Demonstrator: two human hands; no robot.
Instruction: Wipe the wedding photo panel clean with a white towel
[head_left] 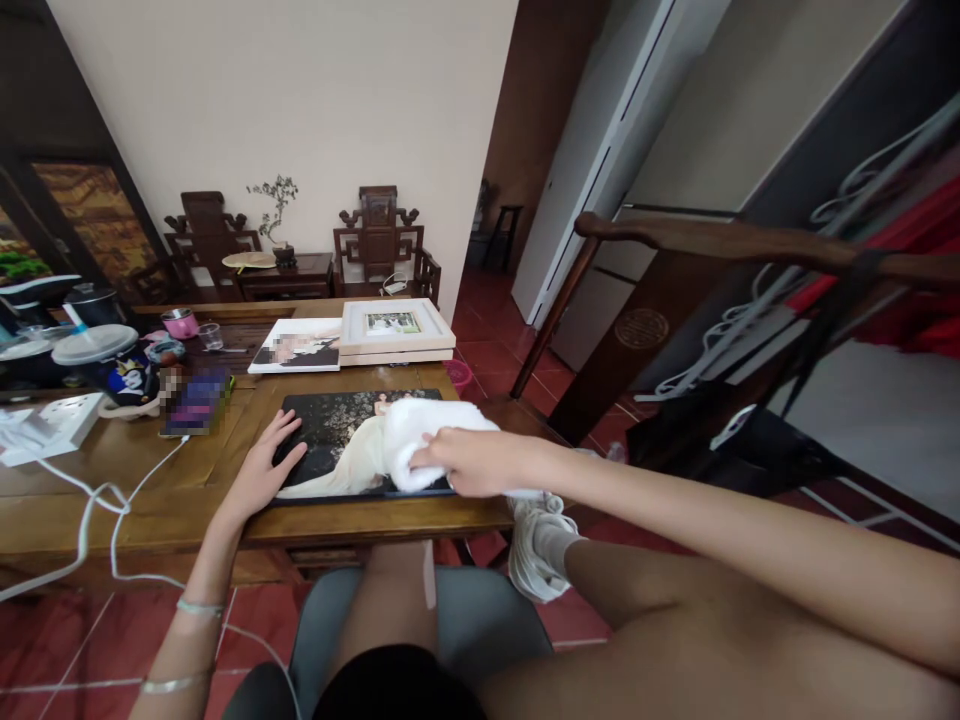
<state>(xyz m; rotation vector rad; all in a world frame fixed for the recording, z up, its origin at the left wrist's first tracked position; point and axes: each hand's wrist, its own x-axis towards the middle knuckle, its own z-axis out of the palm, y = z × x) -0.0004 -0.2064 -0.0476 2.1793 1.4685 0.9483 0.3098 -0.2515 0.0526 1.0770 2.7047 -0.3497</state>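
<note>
A dark photo panel (322, 435) showing a figure in a long pale dress lies flat near the front edge of the wooden table. My left hand (270, 460) rests on its left end with the fingers spread. On the right part of the panel, my right hand (476, 462) grips a bunched white cloth (431, 425) and presses it against the surface. The cloth covers much of the panel's right side and part of the picture.
Behind the panel sit a white photo print (289, 345) and stacked pale frames (397, 330). To the left are a phone (196, 402) with a white cable, a lidded cup (112, 360) and a power strip (56, 425). A wooden chair (645, 300) stands at right.
</note>
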